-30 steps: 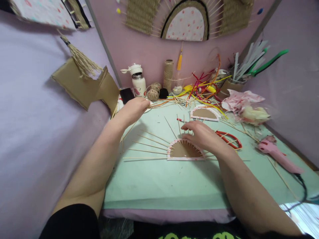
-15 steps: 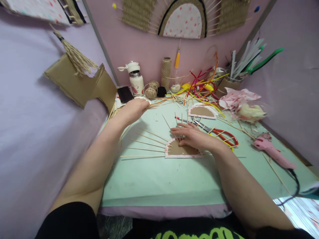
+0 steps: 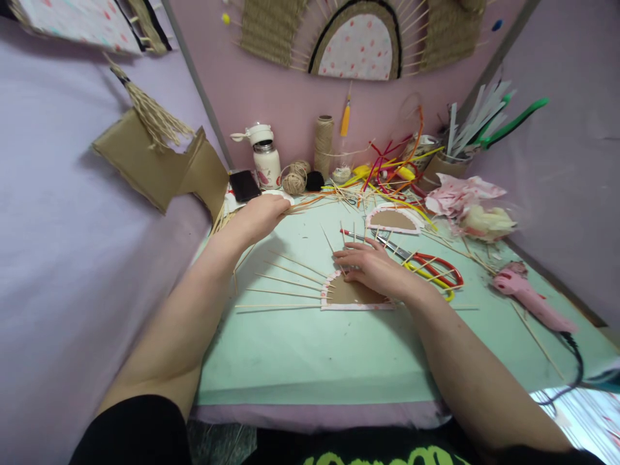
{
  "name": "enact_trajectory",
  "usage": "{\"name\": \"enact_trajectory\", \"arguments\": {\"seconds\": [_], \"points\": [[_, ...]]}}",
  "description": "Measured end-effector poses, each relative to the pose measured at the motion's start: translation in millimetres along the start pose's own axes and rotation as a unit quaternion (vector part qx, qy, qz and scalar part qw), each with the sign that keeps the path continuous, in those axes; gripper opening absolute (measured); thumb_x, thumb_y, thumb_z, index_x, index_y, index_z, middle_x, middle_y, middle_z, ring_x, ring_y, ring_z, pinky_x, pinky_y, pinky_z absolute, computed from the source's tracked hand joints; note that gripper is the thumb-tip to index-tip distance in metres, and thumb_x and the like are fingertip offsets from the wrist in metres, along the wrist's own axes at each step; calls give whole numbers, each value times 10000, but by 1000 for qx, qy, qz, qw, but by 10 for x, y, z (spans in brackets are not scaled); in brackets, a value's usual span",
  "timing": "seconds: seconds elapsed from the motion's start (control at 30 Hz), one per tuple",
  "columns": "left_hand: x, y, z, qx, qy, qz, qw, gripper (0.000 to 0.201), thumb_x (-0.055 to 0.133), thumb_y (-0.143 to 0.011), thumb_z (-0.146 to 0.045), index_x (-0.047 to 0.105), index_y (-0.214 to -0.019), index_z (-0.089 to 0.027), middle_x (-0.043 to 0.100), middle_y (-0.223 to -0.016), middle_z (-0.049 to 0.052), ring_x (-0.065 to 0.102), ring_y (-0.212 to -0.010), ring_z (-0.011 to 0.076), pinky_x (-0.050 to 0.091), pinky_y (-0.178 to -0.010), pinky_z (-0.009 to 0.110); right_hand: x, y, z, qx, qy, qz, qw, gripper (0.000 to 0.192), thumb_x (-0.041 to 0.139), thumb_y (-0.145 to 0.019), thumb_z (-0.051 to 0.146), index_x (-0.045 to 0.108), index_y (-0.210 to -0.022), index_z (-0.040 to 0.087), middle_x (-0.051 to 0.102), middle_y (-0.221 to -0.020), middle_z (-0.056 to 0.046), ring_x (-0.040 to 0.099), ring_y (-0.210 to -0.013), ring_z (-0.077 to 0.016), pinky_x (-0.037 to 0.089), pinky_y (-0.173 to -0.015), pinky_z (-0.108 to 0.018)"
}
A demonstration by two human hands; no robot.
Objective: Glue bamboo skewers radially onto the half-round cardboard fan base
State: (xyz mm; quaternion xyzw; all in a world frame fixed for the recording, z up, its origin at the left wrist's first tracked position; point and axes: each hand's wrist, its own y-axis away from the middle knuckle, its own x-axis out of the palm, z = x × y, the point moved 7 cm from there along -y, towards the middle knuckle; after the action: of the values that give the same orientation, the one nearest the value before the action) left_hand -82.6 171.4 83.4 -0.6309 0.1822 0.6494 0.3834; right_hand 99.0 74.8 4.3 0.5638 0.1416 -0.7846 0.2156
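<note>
A half-round piece of brown cardboard [image 3: 361, 294] with a pink-and-white fabric edge lies flat on the table, thin wooden sticks [image 3: 285, 276] fanning out from it. My right hand [image 3: 372, 263] is over its upper edge, thumb and fingers around one stick [image 3: 327, 239] that leans up to the left. Further left, my left hand [image 3: 264, 215] is curled down over loose wooden sticks [image 3: 305, 207], whose ends stick out past its fingertips; the fingers' undersides are hidden. Red-handled scissors [image 3: 438, 263] lie beneath the fanned sticks on the right.
A second half-round cardboard [image 3: 393, 219] lies behind my right hand. On the right is a pink glue gun [image 3: 533, 297] with a black cord. Along the back stand a white bottle [image 3: 267, 165], twine balls [image 3: 293, 179], a twine spool [image 3: 323, 145] and tangled pipe cleaners [image 3: 387, 168].
The camera view has shifted slightly. Both hands stay nearly in place; the stick at my right hand sits at a slightly different angle.
</note>
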Motion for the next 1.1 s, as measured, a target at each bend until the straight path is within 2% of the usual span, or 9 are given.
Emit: {"name": "enact_trajectory", "arguments": {"seconds": [0.23,0.4,1.1], "points": [[29,-5,-4,-8,0,17,1000,198,460,-904,-157,650,-850,-165,694,-891,96,629,-859,229,438,-709,302,-25,13,6,43,18,-10,999,191,614,-876,203,738,-1008,263,675,-1339,-18,474,-1350,-300,171,-1144,-575],[37,-17,-3,-22,-10,40,999,190,473,-904,-171,653,-846,-167,693,-875,93,630,-835,223,444,-707,299,-50,16,36,45,19,-9,999,179,615,-874,202,743,-988,258,679,-1330,-28,486,-1332,-294,187,-1136,-568],[30,-16,-54,0,-24,33,999,234,446,-931,-157,664,-845,-148,692,-868,96,621,-830,216,443,-712,298,-99,43,39,48,9,-32,998,247,653,-854,178,745,-1063,271,674,-1340,-38,498,-1346,-320,188,-1141,-613]]}}
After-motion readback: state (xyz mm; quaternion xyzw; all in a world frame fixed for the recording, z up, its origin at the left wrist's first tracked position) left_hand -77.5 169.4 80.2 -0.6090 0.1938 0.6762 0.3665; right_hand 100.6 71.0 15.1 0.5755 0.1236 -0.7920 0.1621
